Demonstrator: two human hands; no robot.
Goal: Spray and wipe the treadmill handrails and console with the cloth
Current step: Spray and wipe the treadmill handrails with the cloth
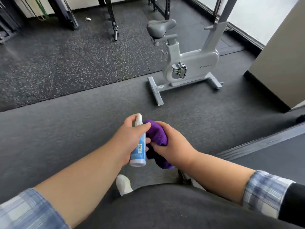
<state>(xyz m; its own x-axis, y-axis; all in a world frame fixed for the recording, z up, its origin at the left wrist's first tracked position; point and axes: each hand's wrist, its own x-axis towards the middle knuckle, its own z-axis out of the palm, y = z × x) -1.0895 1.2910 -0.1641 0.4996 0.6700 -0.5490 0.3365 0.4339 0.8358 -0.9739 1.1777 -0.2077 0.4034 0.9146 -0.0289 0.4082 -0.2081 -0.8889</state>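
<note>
Left hand (130,138) around bottle (138,151)

The cloth (156,138) is purple. Just left of it, the bottle (138,151) is white with a light blue label and a black barcode. Beyond the cloth, the bike (189,63) is white with a grey saddle. The floor (66,63) is dark grey, speckled white. Sleeves (264,192) are blue-and-white plaid.
</note>
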